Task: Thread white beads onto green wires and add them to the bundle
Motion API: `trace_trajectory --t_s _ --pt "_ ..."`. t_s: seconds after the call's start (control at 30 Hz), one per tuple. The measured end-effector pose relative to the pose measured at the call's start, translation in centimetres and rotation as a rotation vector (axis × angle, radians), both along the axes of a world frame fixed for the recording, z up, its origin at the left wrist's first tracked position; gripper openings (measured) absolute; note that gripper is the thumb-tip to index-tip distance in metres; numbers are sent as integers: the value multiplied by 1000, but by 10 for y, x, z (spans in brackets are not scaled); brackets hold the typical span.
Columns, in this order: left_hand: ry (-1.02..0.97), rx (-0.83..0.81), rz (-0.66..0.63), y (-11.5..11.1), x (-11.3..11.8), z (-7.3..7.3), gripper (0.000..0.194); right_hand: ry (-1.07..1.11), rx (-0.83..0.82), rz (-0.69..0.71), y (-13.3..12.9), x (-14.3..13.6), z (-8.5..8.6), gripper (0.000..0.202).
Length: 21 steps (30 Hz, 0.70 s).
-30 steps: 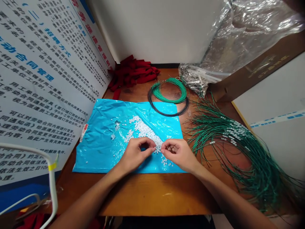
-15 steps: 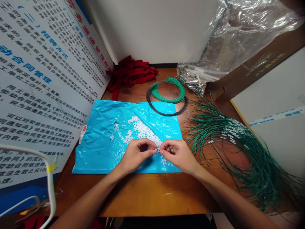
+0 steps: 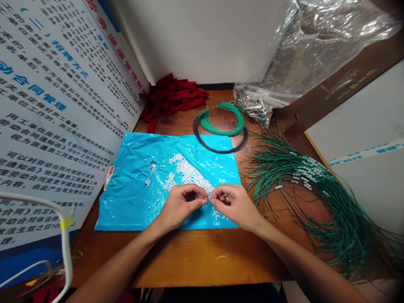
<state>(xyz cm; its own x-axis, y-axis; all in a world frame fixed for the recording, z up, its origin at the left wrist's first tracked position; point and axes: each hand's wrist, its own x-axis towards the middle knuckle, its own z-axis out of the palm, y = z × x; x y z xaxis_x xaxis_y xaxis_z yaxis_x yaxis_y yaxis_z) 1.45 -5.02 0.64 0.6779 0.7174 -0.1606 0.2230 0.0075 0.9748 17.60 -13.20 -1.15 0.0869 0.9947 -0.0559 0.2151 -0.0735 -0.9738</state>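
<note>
Over the blue plastic bag (image 3: 126,181) my left hand (image 3: 183,204) is closed in a pinch, thumb against fingertips. Facing it, my right hand (image 3: 236,206) pinches too, its fingertips almost meeting those of the left. Something tiny and pale shows between the two sets of fingertips; it is too small to name. White beads (image 3: 189,170) lie in a loose heap on the bag, just beyond and between the hands. To the right of my right hand lies a large bundle of green cords (image 3: 344,223), with white beads (image 3: 311,170) among them.
Behind the bag lie a coil of green wire (image 3: 235,120) and a coil of black wire (image 3: 221,150). Red fabric strips (image 3: 176,97) are piled at the back left. A clear bag of metal parts (image 3: 252,103) leans by a cardboard box (image 3: 341,88). A white cable (image 3: 67,248) curves at left.
Both hands keep their pinch at nearly the same spot. The whole view has shifted very slightly; the beads and cords lie as before.
</note>
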Motion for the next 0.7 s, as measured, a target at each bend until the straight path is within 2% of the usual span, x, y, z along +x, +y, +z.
trace_trajectory --t_s 0.33,0.7 --pt "24 -52 15 0 0 5 5 -63 24 -5 0 0 -1 9" --pt "2 -35 41 -1 0 -1 7 -174 94 -21 0 -2 5 10"
